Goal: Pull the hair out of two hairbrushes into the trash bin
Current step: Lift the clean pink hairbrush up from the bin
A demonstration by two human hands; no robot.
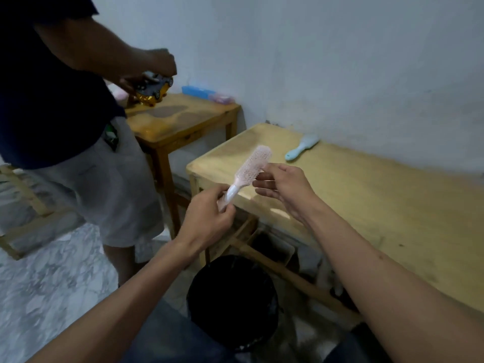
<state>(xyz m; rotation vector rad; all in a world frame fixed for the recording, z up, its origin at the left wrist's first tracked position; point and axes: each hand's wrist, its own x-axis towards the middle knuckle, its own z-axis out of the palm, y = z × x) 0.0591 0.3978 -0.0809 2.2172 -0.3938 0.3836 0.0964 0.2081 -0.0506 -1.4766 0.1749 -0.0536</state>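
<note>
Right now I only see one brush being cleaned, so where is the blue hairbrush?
In the head view the blue hairbrush lies on the yellow table near the wall, beyond and right of the pink hairbrush, untouched by either hand.

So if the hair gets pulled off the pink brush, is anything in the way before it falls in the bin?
Nothing visible. The pink brush is held in the air by the left hand, and the black trash bin sits open below, slightly nearer the person.

Two hairbrushes: one pink hairbrush (252, 167) held in hand, one blue hairbrush (302, 147) near the desk's (392, 195) far edge. One black trash bin (231, 301). Two wooden desks, counting the second desk (180, 119).
</note>
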